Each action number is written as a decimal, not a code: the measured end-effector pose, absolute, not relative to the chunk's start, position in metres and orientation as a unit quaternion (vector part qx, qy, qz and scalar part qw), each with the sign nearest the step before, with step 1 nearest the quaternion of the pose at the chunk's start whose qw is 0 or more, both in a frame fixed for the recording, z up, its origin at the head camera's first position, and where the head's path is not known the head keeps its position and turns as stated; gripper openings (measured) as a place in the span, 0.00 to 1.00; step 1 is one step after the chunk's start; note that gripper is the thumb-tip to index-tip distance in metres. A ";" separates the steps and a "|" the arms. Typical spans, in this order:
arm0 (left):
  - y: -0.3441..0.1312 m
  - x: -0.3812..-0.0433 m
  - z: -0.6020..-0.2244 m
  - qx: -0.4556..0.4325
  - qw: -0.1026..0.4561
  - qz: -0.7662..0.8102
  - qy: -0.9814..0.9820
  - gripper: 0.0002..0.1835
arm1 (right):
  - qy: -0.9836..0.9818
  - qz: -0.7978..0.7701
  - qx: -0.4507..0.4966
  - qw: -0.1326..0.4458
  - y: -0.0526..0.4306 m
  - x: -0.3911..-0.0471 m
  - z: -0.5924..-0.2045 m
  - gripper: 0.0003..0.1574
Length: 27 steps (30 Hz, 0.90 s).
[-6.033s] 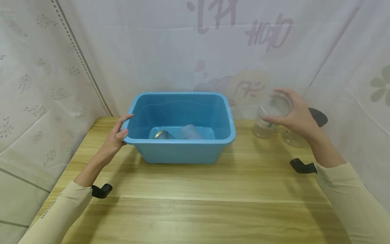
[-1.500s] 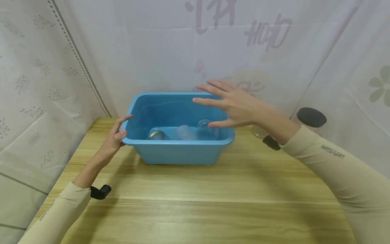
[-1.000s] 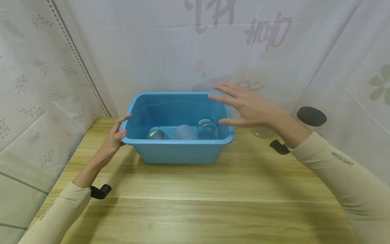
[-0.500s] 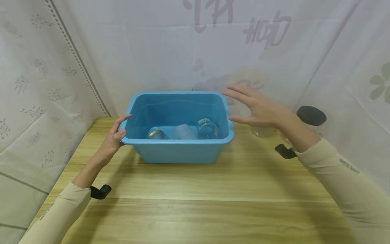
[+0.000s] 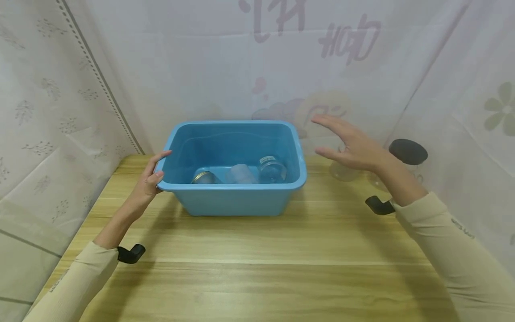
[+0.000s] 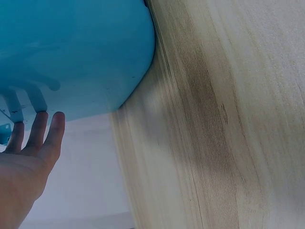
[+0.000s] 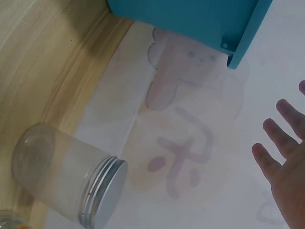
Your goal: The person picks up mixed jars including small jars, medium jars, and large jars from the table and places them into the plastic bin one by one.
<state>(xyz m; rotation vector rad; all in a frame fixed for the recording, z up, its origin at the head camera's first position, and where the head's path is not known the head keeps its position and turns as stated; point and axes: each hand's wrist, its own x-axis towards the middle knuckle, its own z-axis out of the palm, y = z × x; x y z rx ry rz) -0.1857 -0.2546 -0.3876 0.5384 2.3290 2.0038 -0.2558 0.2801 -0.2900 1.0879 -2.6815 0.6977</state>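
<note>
A blue plastic tub stands on the wooden table. My left hand holds its left rim, thumb and index finger over the edge; in the left wrist view, other fingertips touch the outer wall. Inside lie a jar with a gold-coloured rim, a whitish see-through jar and a clear jar with a pale label. My right hand is in the air right of the tub, fingers spread, holding nothing. Below it stands a clear jar with a silver lid, partly hidden in the head view.
A clear jar with a black lid stands farther right, partly behind my right forearm. The wooden table stretches in front of the tub. Printed cloth hangs close behind and along both sides.
Six seconds ago my right hand held a clear jar at the right; that jar now lies in the tub. The right hand has since drawn back rightward. My left hand stays on the rim.
</note>
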 end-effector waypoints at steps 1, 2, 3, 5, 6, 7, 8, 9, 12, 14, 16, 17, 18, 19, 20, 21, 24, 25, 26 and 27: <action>-0.255 -0.186 -0.388 0.172 0.012 0.643 0.746 0.28 | -0.897 0.238 0.364 0.083 0.281 -0.256 -0.291 0.48; -0.255 -0.185 -0.388 0.172 0.012 0.643 0.746 0.28 | -0.896 0.241 0.363 0.083 0.283 -0.256 -0.292 0.48; -0.256 -0.185 -0.388 0.172 0.012 0.642 0.747 0.28 | -0.896 0.245 0.361 0.083 0.284 -0.256 -0.293 0.48; -0.256 -0.185 -0.389 0.171 0.012 0.641 0.749 0.29 | -0.895 0.252 0.358 0.083 0.287 -0.257 -0.295 0.48; -0.256 -0.185 -0.389 0.171 0.012 0.640 0.749 0.29 | -0.895 0.256 0.355 0.082 0.288 -0.257 -0.297 0.48; -0.256 -0.185 -0.389 0.171 0.011 0.640 0.749 0.29 | -0.895 0.260 0.352 0.082 0.290 -0.257 -0.298 0.48; -0.256 -0.185 -0.390 0.171 0.010 0.639 0.750 0.29 | -0.896 0.265 0.348 0.081 0.291 -0.257 -0.299 0.47; -0.256 -0.185 -0.390 0.172 0.010 0.639 0.749 0.29 | -0.896 0.268 0.344 0.081 0.292 -0.258 -0.300 0.47; -0.256 -0.185 -0.390 0.173 0.009 0.642 0.747 0.28 | -0.897 0.278 0.334 0.080 0.295 -0.258 -0.302 0.47; -0.256 -0.186 -0.390 0.173 0.009 0.642 0.747 0.28 | -0.897 0.281 0.331 0.083 0.296 -0.259 -0.303 0.46; -0.256 -0.186 -0.391 0.173 0.009 0.641 0.748 0.28 | -0.898 0.282 0.326 0.084 0.298 -0.259 -0.304 0.46; -0.256 -0.186 -0.391 0.173 0.010 0.641 0.748 0.28 | -0.900 0.282 0.323 0.084 0.298 -0.259 -0.304 0.46; -0.256 -0.185 -0.391 0.172 0.010 0.640 0.749 0.29 | -0.901 0.284 0.318 0.082 0.299 -0.259 -0.304 0.46; -0.256 -0.185 -0.391 0.172 0.011 0.640 0.748 0.29 | -0.902 0.288 0.311 0.080 0.300 -0.259 -0.305 0.46; -0.256 -0.185 -0.391 0.172 0.011 0.640 0.749 0.29 | -0.905 0.290 0.302 0.078 0.301 -0.259 -0.305 0.46; -0.256 -0.185 -0.391 0.171 0.010 0.640 0.749 0.29 | -0.907 0.295 0.292 0.073 0.303 -0.259 -0.305 0.46; -0.256 -0.185 -0.390 0.170 0.009 0.643 0.747 0.29 | -0.911 0.310 0.263 0.069 0.307 -0.259 -0.305 0.46; -0.255 -0.186 -0.390 0.171 0.009 0.643 0.746 0.29 | -0.912 0.315 0.254 0.070 0.308 -0.259 -0.305 0.46; -0.255 -0.186 -0.389 0.171 0.008 0.643 0.746 0.29 | -0.912 0.319 0.247 0.073 0.310 -0.260 -0.305 0.46; -0.255 -0.186 -0.389 0.172 0.008 0.644 0.745 0.28 | -0.912 0.325 0.239 0.074 0.311 -0.260 -0.305 0.46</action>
